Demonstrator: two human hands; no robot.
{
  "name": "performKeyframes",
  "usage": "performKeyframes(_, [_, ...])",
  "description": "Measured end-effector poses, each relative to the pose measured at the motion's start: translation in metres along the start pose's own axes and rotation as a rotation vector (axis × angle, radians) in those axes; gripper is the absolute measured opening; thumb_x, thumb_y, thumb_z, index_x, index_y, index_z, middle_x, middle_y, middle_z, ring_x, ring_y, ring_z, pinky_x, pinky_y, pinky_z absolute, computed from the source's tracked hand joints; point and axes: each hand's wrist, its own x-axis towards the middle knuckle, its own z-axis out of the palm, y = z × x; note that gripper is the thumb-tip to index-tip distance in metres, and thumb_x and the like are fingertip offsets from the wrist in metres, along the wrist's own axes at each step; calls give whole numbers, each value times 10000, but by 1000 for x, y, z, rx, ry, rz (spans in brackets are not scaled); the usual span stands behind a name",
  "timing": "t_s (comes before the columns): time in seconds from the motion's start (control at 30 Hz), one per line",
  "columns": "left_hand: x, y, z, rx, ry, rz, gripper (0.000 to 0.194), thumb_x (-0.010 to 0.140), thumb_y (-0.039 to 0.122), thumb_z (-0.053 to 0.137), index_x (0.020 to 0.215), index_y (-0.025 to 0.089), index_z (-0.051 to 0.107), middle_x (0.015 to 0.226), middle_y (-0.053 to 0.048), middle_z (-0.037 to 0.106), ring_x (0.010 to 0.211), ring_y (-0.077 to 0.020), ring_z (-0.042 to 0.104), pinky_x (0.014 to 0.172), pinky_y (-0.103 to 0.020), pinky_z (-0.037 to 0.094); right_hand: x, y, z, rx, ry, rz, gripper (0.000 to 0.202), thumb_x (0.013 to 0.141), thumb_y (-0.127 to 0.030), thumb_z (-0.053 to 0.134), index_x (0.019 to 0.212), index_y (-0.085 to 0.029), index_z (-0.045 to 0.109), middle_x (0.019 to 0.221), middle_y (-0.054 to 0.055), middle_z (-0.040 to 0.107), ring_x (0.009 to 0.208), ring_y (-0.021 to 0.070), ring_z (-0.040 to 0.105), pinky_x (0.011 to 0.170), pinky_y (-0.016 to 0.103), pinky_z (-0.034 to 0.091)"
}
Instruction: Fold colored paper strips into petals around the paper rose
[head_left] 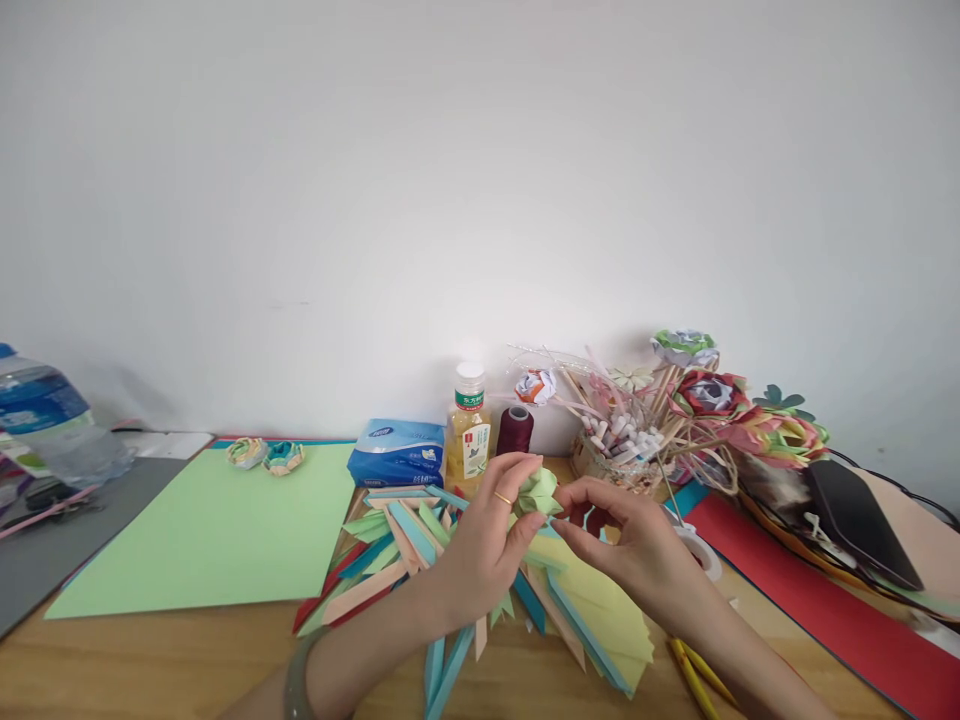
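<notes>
My left hand (491,525) is closed on a light green folded paper flower (538,493), with a ring on one finger and a bangle at the wrist. Close by on the right, my right hand (611,525) pinches at the flower's lower right edge, thumb and forefinger near each other. Whatever sits between those fingertips is too small to make out. Beneath both hands lies a heap of folded paper strips (409,540) in green, blue, peach and red. Yellow paper sheets (600,600) lie under the right hand.
A green paper sheet (210,530) lies left, two paper flowers (283,457) at its back edge. Behind my hands stand a blue tissue pack (397,452), a drink bottle (469,425) and a thread spool (515,430). Right are a flower basket (615,460), a tape roll (701,552) and yellow-handled tool (694,680).
</notes>
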Motion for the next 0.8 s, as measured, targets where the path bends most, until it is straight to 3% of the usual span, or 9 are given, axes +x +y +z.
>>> performKeyframes(0.2, [0, 0, -1, 41, -6, 23, 427, 944, 292, 367, 1368, 247, 332, 1380, -105, 360, 1306, -216, 345, 1093, -356, 280, -1, 4, 0, 14, -7, -22, 175, 839, -229, 501, 712, -201, 619, 687, 4, 641, 636, 154, 581, 584, 246, 454])
performKeyframes(0.8, [-1, 4, -1, 25, -32, -51, 407, 953, 339, 346, 1352, 254, 330, 1359, -85, 385, 1263, -193, 393, 1052, -326, 334, -1, 1, -1, -62, 27, -96, 89, 758, -149, 505, 712, -202, 559, 636, -9, 584, 570, 137, 536, 546, 231, 438])
